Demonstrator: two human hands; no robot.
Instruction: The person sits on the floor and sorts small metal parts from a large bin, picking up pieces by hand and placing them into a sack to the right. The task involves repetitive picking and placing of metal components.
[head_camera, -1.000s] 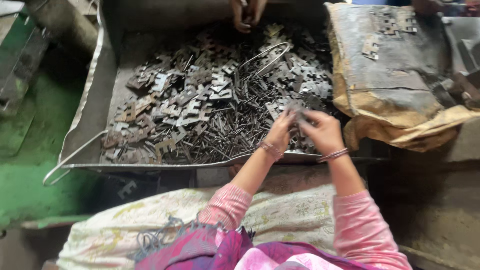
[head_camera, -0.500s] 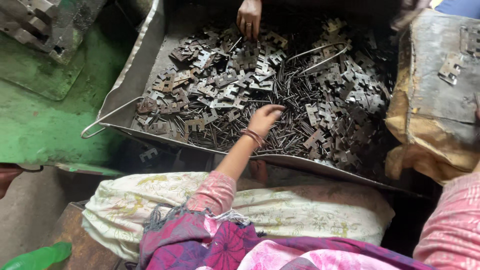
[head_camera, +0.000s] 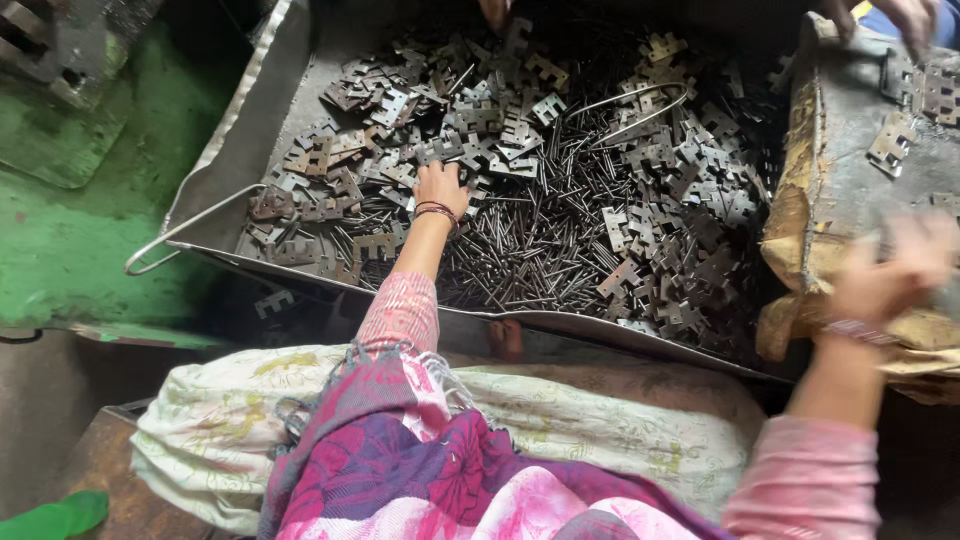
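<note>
Green-painted floor (head_camera: 60, 250) on the left, worn and stained, with a dark machine base at the top left corner. Big sheet-metal tray (head_camera: 250, 130) fills the middle of the view, grey, shallow, with raised walls and a bent wire handle (head_camera: 165, 240) sticking out of its left side. Tray is loaded with stamped metal plates (head_camera: 660, 160): flat, dull grey-brown, notched edges like hinge leaves with knuckle slots cut in, heaped at random and overlapping. Under and between them, a dense bed of thin straight steel pins (head_camera: 520, 250), brighter than the plates, mostly in the centre. One wire loop (head_camera: 640, 100) lies on top of the pile at upper right.

Right of the tray, a block wrapped in torn brown sacking (head_camera: 800, 200) carries a few more plates (head_camera: 895, 140) on its grey top.

Printed cream cloth (head_camera: 560, 420) lies across the lap, pink-purple scarf over it.

Left hand (head_camera: 440, 188) is down on the pile, centre-left of the tray, fingers curled onto the plates; can't tell whether it actually pinches one. Bangles on that wrist, pink sleeve. Right hand (head_camera: 895, 265) is over the sacking edge, motion-blurred, fingers look loosely spread, grip can't be told.

Other people's hands at the top edge: one (head_camera: 495, 12) above the tray, one (head_camera: 905, 18) at the top right.
</note>
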